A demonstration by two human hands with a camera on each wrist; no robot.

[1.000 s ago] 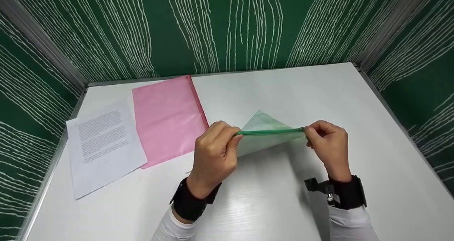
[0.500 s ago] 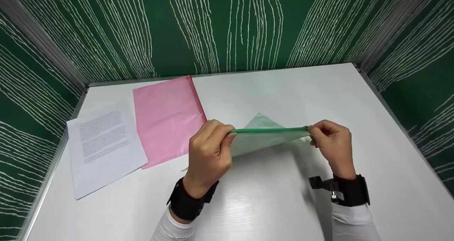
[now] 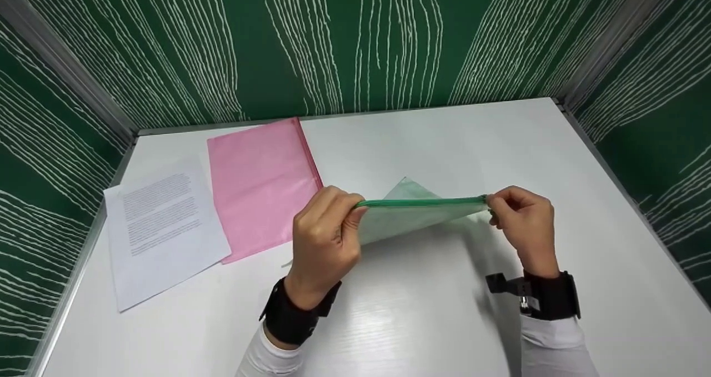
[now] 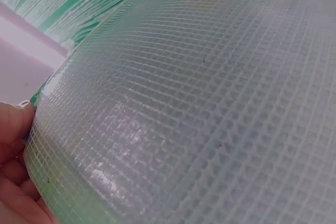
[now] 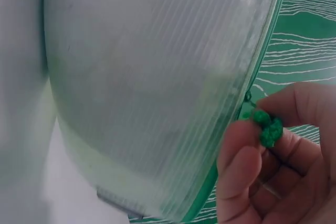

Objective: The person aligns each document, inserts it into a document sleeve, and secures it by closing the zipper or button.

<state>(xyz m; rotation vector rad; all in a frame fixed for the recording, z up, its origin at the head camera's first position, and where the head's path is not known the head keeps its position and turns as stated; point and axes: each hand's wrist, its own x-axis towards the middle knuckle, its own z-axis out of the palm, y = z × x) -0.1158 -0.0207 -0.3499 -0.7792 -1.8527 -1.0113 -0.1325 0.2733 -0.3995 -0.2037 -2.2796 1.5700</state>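
Observation:
In the head view, a translucent green zip pouch (image 3: 411,219) is held above the white table, its darker green zipper edge (image 3: 425,202) nearly level and taut. My left hand (image 3: 328,238) pinches the left part of that edge between thumb and fingers. At its right end, my right hand (image 3: 525,221) pinches the zipper pull; the right wrist view shows a knotted green cord (image 5: 269,129) between the fingertips. Fine grid mesh covers the pouch wall (image 4: 184,93) in the left wrist view. Part of the pouch lies hidden behind my left hand.
A pink zip pouch (image 3: 261,182) lies flat on the white table (image 3: 389,321), left of my left hand. Printed paper (image 3: 166,238) lies beside it, against its left edge. Green panels (image 3: 389,44) with white streaks stand around the table's back and sides.
My hands have moved apart, the left one leftward and the right one slightly rightward. More of the green zipper edge now shows between them. The pink pouch and paper stay put.

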